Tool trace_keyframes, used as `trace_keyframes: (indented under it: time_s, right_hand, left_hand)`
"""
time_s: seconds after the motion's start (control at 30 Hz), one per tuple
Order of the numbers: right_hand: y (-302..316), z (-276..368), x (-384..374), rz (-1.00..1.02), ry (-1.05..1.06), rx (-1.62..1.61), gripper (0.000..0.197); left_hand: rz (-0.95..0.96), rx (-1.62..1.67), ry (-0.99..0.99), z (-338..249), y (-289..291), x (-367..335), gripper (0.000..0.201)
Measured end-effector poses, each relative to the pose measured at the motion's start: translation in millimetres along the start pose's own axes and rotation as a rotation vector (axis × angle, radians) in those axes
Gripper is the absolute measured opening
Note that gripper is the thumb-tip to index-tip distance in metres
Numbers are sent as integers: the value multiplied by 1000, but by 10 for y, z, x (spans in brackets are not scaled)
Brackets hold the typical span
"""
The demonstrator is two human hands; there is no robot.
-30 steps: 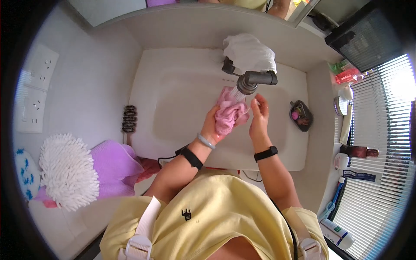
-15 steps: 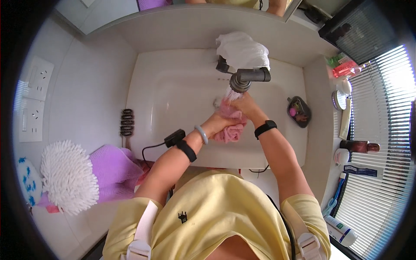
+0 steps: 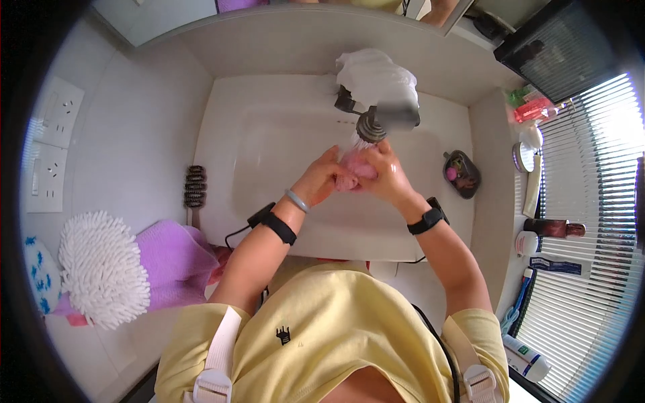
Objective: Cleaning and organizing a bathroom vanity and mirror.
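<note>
A wet pink cloth is bunched up between my two hands, right beneath the dark faucet, where water runs onto it. My left hand grips its left side, fingers curled around the bundle. On the other side my right hand clasps it, knuckles close to the spout. Both hands are over the white sink basin. Draped over the back of the faucet is a white cloth.
At the sink's left edge lies a dark round hairbrush. A white shaggy mitt and a purple towel hang at left. A dark small dish sits at the basin's right. Bottles and tubes line the right ledge.
My hands have moved apart to either side of the pink cloth, which is now gathered into a compact ball rather than hanging down. My left hand has shifted left and up.
</note>
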State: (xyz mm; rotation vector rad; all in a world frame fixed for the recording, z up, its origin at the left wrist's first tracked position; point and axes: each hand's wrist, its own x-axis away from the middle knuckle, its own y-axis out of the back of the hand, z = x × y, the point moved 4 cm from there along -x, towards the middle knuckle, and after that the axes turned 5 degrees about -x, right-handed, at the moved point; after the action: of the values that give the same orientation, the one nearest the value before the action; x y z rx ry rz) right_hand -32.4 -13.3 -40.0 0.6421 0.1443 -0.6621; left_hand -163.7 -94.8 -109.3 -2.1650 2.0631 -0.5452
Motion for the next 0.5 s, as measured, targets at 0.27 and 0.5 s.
trace_keyframes:
  time_s: [0.27, 0.5]
  right_hand:
    - [-172, 536, 254, 79, 558, 147, 46]
    - [-276, -177, 537, -687, -230, -393, 20]
  left_hand:
    - [253, 1106, 97, 242, -206, 16, 76]
    - [-95, 816, 23, -54, -262, -118, 75]
